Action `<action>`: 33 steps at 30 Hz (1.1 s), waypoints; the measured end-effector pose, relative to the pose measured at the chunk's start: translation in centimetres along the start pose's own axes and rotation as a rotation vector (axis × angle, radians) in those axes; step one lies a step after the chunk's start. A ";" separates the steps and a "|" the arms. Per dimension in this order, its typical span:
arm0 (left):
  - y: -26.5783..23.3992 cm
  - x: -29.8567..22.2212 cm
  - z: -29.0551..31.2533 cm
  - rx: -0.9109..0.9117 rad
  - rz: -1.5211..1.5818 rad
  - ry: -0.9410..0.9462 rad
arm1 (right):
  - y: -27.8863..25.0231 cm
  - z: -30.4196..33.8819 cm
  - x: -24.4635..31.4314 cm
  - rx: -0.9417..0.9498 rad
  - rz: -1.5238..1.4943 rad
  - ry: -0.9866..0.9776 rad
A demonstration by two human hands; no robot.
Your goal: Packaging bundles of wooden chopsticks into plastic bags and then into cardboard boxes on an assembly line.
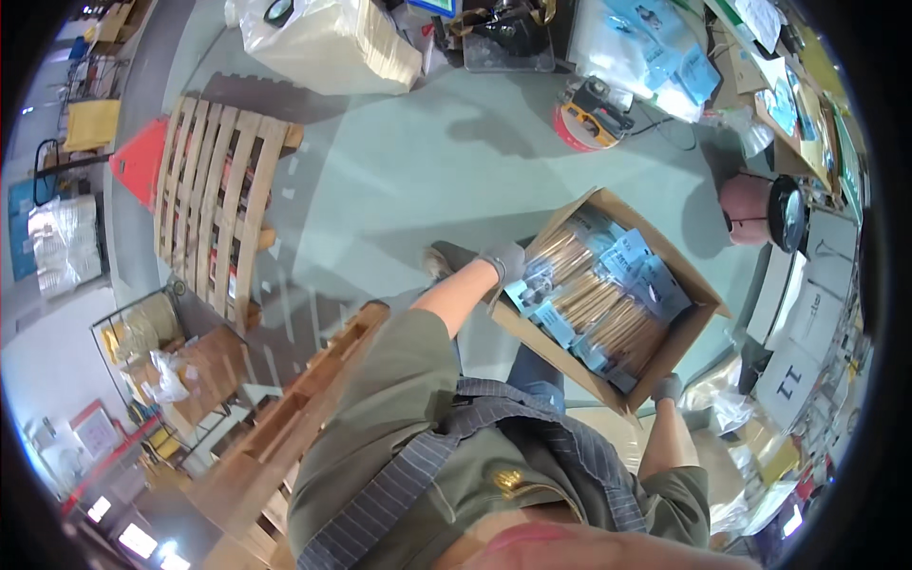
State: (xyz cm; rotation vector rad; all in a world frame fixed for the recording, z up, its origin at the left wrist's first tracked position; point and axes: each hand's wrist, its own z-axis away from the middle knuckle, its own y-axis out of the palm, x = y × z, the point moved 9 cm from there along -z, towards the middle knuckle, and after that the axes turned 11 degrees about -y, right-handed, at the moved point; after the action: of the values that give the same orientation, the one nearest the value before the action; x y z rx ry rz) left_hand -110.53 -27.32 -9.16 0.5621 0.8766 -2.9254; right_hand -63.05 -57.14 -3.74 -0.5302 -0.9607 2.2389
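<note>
An open cardboard box [714,311] is held tilted in front of my body. Inside lie several clear packs of thin wooden sticks [591,302] with blue cards [627,252]. My left hand [503,262], in a grey glove, grips the box at its left side. At the near right corner my right hand [667,388], also gloved in grey, is closed on the box edge. The box hides part of the fingers of both hands.
To the left a wooden pallet [204,190] rests by a red pallet jack [141,161]. Another pallet [313,399] stands nearer. Ahead are a large white sack [328,47] and a red tub with a yellow tool [591,119]. A pink bin [750,209] stands right.
</note>
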 end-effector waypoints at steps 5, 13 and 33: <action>0.0 6.6 2.4 0.057 -0.052 0.037 | -2.6 9.2 7.7 -0.131 0.048 -0.005; -4.1 21.9 0.0 0.097 -0.119 0.116 | -3.4 17.5 22.9 -0.174 0.021 -0.109; -19.1 60.0 13.7 -0.658 0.823 -0.732 | -14.2 0.7 79.7 -0.378 0.339 -0.891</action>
State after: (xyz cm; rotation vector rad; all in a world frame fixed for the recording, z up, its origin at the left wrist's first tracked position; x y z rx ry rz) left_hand -173.69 -14.53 -9.61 -0.1761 1.0504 -1.7274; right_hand -114.91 5.01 -1.43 0.2291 -1.8700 2.6445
